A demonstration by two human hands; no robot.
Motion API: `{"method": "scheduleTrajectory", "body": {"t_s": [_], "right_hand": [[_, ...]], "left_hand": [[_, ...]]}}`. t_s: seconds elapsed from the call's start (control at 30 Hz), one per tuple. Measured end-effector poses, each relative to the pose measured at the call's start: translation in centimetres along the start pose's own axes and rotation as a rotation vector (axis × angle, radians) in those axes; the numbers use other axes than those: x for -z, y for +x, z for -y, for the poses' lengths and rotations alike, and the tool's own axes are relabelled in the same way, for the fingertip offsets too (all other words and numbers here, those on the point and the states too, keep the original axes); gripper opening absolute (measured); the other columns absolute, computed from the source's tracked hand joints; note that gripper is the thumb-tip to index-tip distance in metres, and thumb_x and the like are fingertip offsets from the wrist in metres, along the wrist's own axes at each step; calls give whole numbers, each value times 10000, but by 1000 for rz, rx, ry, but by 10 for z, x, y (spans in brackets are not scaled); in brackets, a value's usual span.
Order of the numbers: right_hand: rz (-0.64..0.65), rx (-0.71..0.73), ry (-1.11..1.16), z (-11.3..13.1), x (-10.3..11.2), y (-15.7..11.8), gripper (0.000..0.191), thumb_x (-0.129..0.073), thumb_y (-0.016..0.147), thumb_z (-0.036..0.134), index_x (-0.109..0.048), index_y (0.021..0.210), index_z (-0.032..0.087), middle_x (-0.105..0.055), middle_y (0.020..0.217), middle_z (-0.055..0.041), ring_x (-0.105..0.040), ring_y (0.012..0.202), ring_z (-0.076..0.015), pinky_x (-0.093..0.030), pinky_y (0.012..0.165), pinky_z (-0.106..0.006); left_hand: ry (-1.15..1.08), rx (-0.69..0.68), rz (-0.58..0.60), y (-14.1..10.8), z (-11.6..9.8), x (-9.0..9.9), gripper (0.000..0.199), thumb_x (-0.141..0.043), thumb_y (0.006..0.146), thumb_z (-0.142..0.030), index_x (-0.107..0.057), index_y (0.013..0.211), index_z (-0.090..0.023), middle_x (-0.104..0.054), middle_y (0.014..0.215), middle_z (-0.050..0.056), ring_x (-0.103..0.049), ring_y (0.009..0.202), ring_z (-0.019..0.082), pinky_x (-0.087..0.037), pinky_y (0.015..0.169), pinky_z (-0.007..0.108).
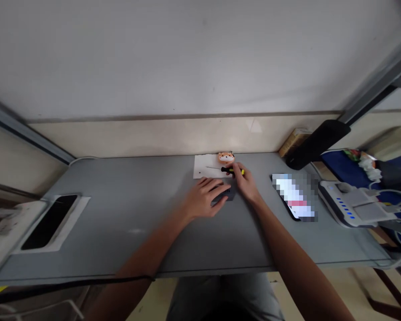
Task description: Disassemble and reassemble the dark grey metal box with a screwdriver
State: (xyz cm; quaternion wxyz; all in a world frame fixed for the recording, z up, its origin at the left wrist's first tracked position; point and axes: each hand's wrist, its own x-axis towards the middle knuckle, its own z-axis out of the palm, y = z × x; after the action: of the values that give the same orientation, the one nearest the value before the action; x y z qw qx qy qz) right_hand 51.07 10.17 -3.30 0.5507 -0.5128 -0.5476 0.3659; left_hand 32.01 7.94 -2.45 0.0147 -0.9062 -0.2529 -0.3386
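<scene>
My right hand (245, 180) is closed round the black and yellow handle of a screwdriver (225, 170). Its thin shaft points left, over a white sheet of paper (199, 168). My left hand (205, 196) rests on a small dark grey boxy object (230, 194) on the desk, thumb at its near side and fingers across its top. Much of that object is hidden under the hand, so its kind cannot be made out. Behind the screwdriver, at the paper's back right, sits an orange and white item with an animal face (226, 157).
A lit phone (294, 196) and a white power strip (347, 205) with cables lie to the right on the grey desk (120, 227). Behind them a black elongated object (317, 145) leans near a book (292, 138). Another dark phone (50, 223) lies far left on white paper.
</scene>
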Motion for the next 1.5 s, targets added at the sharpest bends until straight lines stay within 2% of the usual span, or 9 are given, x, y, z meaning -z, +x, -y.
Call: {"method": "scheduleTrajectory", "body": {"t_s": [0.13,0.3,0.4,0.5,0.6,0.77,1.03,1.23,1.5], "right_hand": [[93,-4,14,3,-6,-6,626,-516,833,824,-719,914,237,-755,946,-58,-664,862,-211,-520,802,-345],[216,-76,7,8,-3,-8,653,-507,829,841,-727,948,238,-766,1006,-75,-689,944,-235,-527,876,-371],[224,-95,-7,10,-1,-8,639,-517,831,833,-727,952,242,-769,1042,-78,-690,959,-240,-528,882,-375],[203,-106,-28,10,-1,-7,634,-507,838,830,-728,942,245,-765,1061,-76,-684,985,-244,-523,865,-362],[184,-116,-14,10,-1,-7,646,-516,811,850,-727,923,249,-763,1063,-71,-675,974,-240,-512,834,-346],[67,-150,55,8,0,-5,589,-539,819,811,-718,878,253,-747,870,-37,-640,797,-198,-484,737,-318],[-242,-187,344,-3,13,11,541,-554,765,781,-625,712,247,-590,569,-5,-496,512,-151,-342,499,-307],[-369,-171,290,-6,23,14,571,-491,806,786,-615,709,237,-560,515,6,-459,469,-135,-319,487,-301],[-435,-183,209,-2,29,16,532,-516,851,712,-657,694,224,-559,493,-2,-457,474,-142,-358,506,-307]], "left_hand": [[-1,94,-89,-3,25,33,228,-488,993,-245,-709,1034,-206,-749,1010,76,-709,901,195,-556,843,351],[-141,456,-200,-16,62,74,246,-493,976,-313,-678,853,-208,-706,827,50,-658,785,187,-541,776,338],[-382,610,-10,-21,67,82,251,-549,940,-419,-694,982,-218,-712,900,49,-658,838,199,-543,759,328],[-631,626,353,-20,54,76,345,-652,882,-470,-685,1142,-245,-729,1058,53,-675,942,214,-559,828,345],[-721,624,518,-16,37,61,448,-741,834,-430,-658,1238,-253,-723,1132,63,-678,997,234,-556,887,371],[-739,621,432,-13,24,35,326,-716,881,-376,-652,1169,-236,-711,1058,51,-670,952,218,-540,864,357],[-632,597,238,-21,32,2,234,-582,987,-389,-613,1143,-218,-709,897,17,-690,802,189,-563,727,318],[-485,580,198,-21,31,-1,263,-536,1011,-392,-666,1148,-209,-749,1087,84,-718,980,236,-582,868,375],[-407,557,238,-22,29,1,271,-495,1034,-367,-680,1135,-197,-686,1062,68,-695,937,201,-577,864,355]]}}
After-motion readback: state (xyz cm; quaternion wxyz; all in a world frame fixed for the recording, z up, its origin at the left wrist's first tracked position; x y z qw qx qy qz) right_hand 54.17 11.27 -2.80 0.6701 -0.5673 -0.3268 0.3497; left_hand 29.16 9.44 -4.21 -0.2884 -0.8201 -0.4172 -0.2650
